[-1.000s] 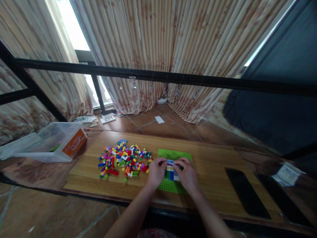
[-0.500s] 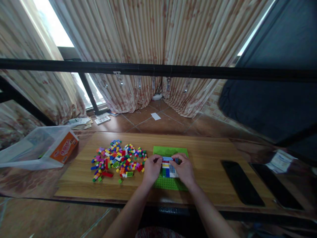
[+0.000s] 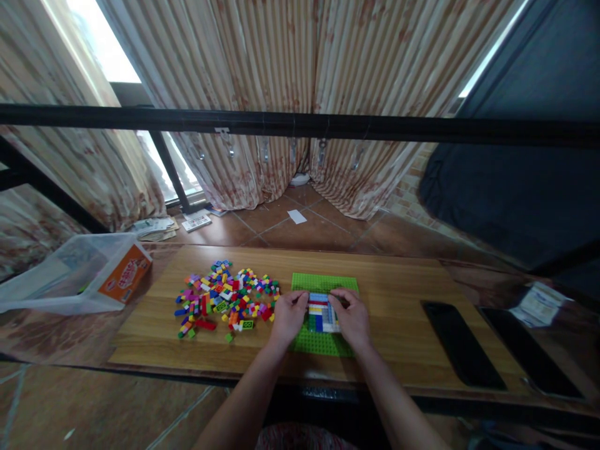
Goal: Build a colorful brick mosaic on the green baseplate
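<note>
A green baseplate (image 3: pixel 323 345) lies on the wooden board, with a flat patch of building bricks (image 3: pixel 319 315) in red, white, yellow, blue, green and grey on its middle. A light-blue row (image 3: pixel 319 297) runs along the far edge of the patch. My left hand (image 3: pixel 289 320) is at the left end of this row, thumb and forefinger pinched together. At the right end is my right hand (image 3: pixel 352 319), its fingers curled and its thumb close to the forefinger. Whatever either set of fingertips holds is too small or hidden to make out.
Loose colourful bricks (image 3: pixel 229 300) are heaped on the wooden board (image 3: pixel 154 325) left of the baseplate. A clear plastic bin (image 3: pixel 70 275) with an orange label stands at far left. Two dark flat slabs (image 3: pixel 462 344) lie at right. A black bar (image 3: pixel 300 125) crosses beyond the board.
My right hand has drawn slightly right, baring more of the light-blue row. My left hand stays at the patch's left edge. The whole view has shifted a little.
</note>
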### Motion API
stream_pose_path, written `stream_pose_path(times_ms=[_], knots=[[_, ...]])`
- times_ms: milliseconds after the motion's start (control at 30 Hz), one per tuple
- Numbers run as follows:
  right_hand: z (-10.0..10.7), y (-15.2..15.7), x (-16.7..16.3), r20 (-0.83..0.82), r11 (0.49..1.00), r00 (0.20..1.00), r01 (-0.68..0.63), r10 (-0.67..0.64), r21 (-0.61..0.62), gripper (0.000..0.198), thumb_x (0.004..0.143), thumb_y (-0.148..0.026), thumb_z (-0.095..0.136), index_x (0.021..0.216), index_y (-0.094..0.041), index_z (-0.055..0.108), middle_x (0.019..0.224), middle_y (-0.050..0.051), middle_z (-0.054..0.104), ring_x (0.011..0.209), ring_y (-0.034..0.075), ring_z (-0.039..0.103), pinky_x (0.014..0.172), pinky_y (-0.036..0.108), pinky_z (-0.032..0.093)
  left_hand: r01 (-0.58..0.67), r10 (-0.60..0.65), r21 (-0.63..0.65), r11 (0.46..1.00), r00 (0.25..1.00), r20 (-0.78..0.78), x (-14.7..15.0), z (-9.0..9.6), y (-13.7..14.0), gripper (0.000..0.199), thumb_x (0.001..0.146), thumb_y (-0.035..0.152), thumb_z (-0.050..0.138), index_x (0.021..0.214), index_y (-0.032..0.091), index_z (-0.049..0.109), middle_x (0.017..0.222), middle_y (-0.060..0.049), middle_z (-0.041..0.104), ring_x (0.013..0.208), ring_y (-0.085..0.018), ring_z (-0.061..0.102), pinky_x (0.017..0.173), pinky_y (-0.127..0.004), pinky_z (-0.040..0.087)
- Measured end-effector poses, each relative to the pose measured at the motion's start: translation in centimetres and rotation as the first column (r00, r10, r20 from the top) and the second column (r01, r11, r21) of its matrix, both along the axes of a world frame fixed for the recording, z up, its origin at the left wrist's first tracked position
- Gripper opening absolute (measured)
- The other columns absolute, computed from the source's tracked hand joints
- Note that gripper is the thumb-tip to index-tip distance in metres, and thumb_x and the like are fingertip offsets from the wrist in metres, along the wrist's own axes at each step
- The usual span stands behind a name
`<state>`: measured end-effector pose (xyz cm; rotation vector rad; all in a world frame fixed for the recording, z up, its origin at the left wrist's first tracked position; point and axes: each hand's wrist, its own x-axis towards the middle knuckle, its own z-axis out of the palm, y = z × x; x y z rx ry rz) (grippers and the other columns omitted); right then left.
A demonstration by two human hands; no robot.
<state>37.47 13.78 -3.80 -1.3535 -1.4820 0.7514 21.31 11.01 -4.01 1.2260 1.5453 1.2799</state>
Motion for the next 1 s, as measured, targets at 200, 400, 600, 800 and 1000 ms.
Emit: stream_pose_path(times_ms=[200,400,600,800,1000], knots=[[-0.1,0.0,-0.1,0.024,1.000,1.000,0.014,-0.014,0.026,0.023,0.077,-0.041,0.061,0.082,-0.021,0.070,0.094,0.007,0.065,0.090,0.021,0.059,0.087,0.038,0.045,-0.031,0.029,-0.018,0.999,0.997,-0.076,0.3,1.2,-0.3,0.027,0.083,0.032,0.053,0.085,0.015,0.075,0.073,-0.004,0.072,0.068,-0.016,0.064,0.060,-0.024,0.049],[0.0,0.0,-0.1,0.032,1.000,0.999,-0.003,0.002,0.021,0.024,0.077,-0.042,0.060,0.082,-0.021,0.071,0.093,0.006,0.065,0.089,0.022,0.059,0.086,0.038,0.046,-0.066,0.060,-0.069,0.995,0.994,-0.090,0.7,2.4,-0.4,0.023,0.082,0.025,0.056,0.090,0.014,0.074,0.075,-0.005,0.072,0.069,-0.016,0.065,0.062,-0.024,0.050],[0.6,-0.3,-0.5,0.071,1.000,0.997,-0.025,0.025,0.004,0.027,0.081,-0.044,0.056,0.080,-0.021,0.071,0.091,0.007,0.066,0.089,0.021,0.059,0.086,0.036,0.045,-0.100,0.090,-0.095,0.990,0.990,-0.106,0.9,3.0,-0.4,0.021,0.081,0.024,0.056,0.087,0.015,0.075,0.075,-0.005,0.073,0.069,-0.016,0.066,0.062,-0.024,0.050],[0.9,-0.4,-1.1,0.076,1.000,0.997,0.007,-0.007,0.000,0.025,0.078,-0.044,0.059,0.076,-0.022,0.071,0.087,0.006,0.067,0.086,0.021,0.059,0.084,0.037,0.045,-0.101,0.097,-0.112,0.988,0.994,-0.045,1.0,3.2,-0.4,0.021,0.079,0.025,0.057,0.083,0.016,0.075,0.065,-0.003,0.070,0.066,-0.016,0.065,0.059,-0.024,0.049],[0.5,-0.1,-1.1,0.054,1.000,0.998,0.012,-0.011,-0.025,0.021,0.075,-0.041,0.061,0.073,-0.023,0.071,0.083,0.004,0.068,0.082,0.021,0.060,0.081,0.036,0.046,-0.105,0.106,-0.123,0.987,0.994,0.002,0.8,2.1,0.2,0.021,0.075,0.026,0.057,0.077,0.015,0.075,0.063,-0.003,0.070,0.061,-0.016,0.063,0.055,-0.023,0.048]])
